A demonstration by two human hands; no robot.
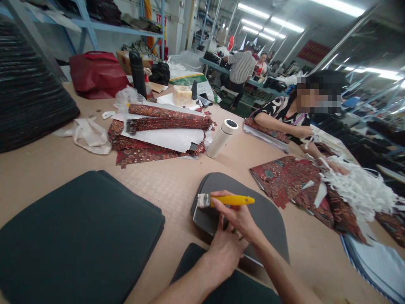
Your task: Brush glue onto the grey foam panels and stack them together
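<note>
My right hand [236,215] is closed around a yellow-handled brush [226,200], whose bristles rest at the left edge of a grey curved panel [268,211] lying on the table. My left hand [223,249] sits just below, its fingers pressed onto the near edge of the same grey panel. A second dark panel [221,287] lies under my forearms at the table's front edge.
A stack of dark green panels [79,232] lies front left. Red patterned fabric pieces [158,126] and a white tumbler [221,137] sit mid-table. A person at the right handles patterned pieces [284,177] and white strips [357,185]. A tall black stack [28,84] stands far left.
</note>
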